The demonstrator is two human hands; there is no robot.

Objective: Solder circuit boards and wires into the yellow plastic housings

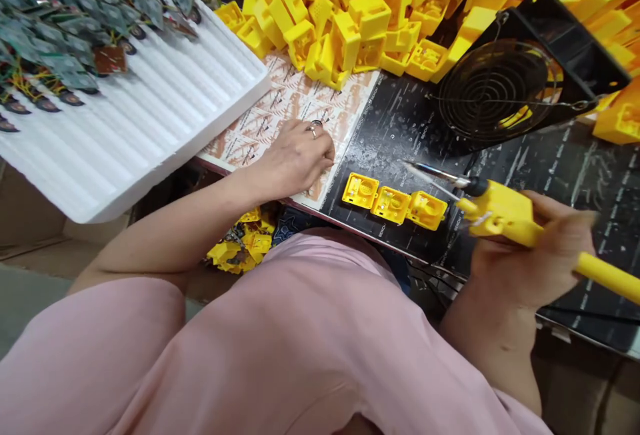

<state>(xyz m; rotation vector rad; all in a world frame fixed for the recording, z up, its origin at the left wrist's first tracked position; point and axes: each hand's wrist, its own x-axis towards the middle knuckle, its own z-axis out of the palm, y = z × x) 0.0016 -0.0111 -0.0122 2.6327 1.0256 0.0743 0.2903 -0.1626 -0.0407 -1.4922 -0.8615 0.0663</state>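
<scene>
My right hand [545, 248] is wrapped around a yellow soldering gun [503, 212], whose metal tip and thin feed tube point left over the black mat. Just left of and below that tip, three open yellow plastic housings [391, 204] lie in a row near the table's front edge. My left hand [297, 155], with a ring on one finger, rests on the patterned sheet [280, 92] left of the housings. Its fingers are curled under, and a small dark curved edge shows behind them. What they hold, if anything, is hidden.
A white foam tray [200, 95] bears many circuit boards with wires at the left. Yellow housings [345, 28] are heaped along the back. A black fan [505, 82] stands behind the soldering gun. More yellow parts [240, 248] lie below the table edge.
</scene>
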